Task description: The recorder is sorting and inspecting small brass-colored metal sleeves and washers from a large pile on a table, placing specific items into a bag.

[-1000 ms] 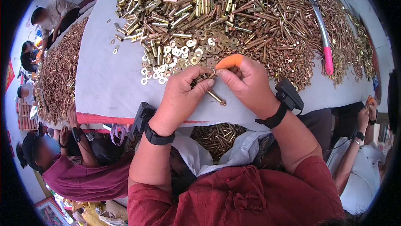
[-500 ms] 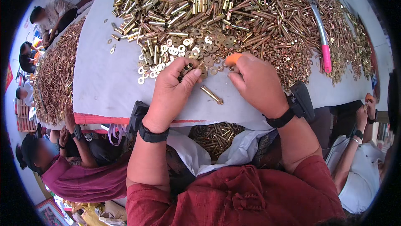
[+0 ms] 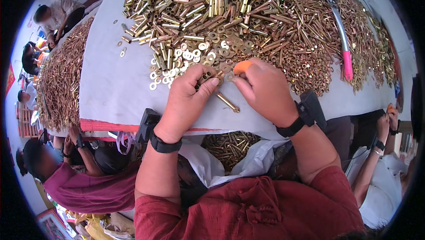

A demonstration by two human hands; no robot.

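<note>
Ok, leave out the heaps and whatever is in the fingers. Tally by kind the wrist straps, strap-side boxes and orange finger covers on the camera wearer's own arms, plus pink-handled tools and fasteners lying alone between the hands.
Black wrist straps: 2
Black boxes: 2
Orange finger cover: 1
Pink-handled tool: 1
Lone brass-coloured fastener: 1
Total: 7

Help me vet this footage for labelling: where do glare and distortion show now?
Head view: glare whitens some loose washers just beyond the left hand; head view: the left edge of the table bows, and the picture's corners go black.
</note>
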